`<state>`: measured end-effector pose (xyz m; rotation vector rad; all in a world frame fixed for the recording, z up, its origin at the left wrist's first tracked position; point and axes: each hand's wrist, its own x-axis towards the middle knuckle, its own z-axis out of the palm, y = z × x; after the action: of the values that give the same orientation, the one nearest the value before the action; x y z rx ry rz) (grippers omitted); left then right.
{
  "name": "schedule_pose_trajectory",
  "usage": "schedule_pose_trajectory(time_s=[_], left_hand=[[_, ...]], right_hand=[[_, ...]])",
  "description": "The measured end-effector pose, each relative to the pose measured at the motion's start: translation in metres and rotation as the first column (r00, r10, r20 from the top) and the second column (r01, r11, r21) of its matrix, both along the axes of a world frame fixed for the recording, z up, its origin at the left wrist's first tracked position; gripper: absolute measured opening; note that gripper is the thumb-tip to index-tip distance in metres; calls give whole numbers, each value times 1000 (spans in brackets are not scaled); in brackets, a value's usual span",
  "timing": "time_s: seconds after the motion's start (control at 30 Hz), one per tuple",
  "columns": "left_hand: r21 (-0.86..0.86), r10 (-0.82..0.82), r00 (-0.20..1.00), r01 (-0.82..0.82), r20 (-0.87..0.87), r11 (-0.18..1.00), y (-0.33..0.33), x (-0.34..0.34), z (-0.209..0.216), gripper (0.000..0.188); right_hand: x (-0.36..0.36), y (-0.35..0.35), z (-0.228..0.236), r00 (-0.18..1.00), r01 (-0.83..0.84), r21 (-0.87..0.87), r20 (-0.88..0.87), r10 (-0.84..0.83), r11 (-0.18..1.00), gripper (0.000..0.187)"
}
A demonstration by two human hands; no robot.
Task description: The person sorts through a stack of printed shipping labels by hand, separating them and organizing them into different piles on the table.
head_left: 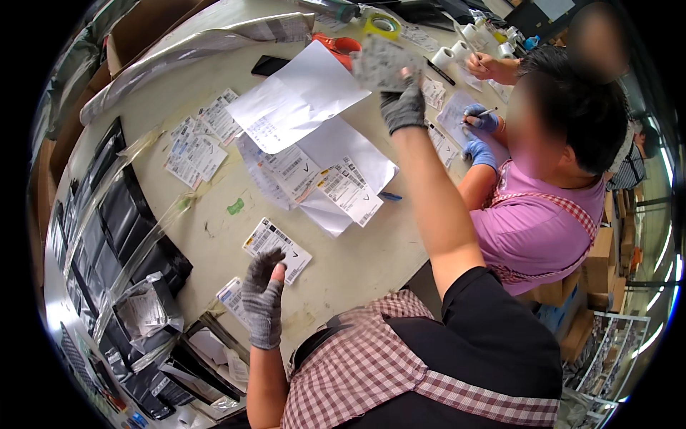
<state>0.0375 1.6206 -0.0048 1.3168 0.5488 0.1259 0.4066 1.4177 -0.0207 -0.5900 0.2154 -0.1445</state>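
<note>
The right hand [404,107], in a grey knit glove, is stretched far over the worktop [357,257], and its fingers are clamped on a small grey speckled packet [382,63], held up in the air. The packet is just beyond the big white sheet [296,96], near the roll of yellow tape [382,26]. The left hand [263,300], also gloved, is raised on the near side of the white sheet; its fingers are loosely curled and hold nothing. A shipping label [275,247] lies flat just beyond this hand. To the right of the sheet, a co-worker's blue-gloved hand [480,118] holds a pen over papers.
</note>
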Motion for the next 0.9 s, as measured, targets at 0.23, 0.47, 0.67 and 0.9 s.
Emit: schedule_pose_trajectory(time_s=[0.23, 0.47, 0.67, 0.9], left_hand=[[-401, 21, 984, 53, 179, 915, 3, 78, 26, 58], [-185, 333, 942, -322, 31, 928, 31, 105, 16, 29], [-10, 260, 965, -261, -33, 965, 57, 76, 16, 31], [46, 102, 988, -97, -113, 994, 63, 62, 30, 30]], right_hand=[[-159, 91, 21, 823, -567, 50, 84, 562, 822, 43], [-116, 48, -14, 748, -643, 302, 47, 662, 704, 28], [50, -72, 21, 988, -102, -49, -120, 96, 994, 55], [183, -188, 36, 975, 137, -212, -145, -170, 968, 77]])
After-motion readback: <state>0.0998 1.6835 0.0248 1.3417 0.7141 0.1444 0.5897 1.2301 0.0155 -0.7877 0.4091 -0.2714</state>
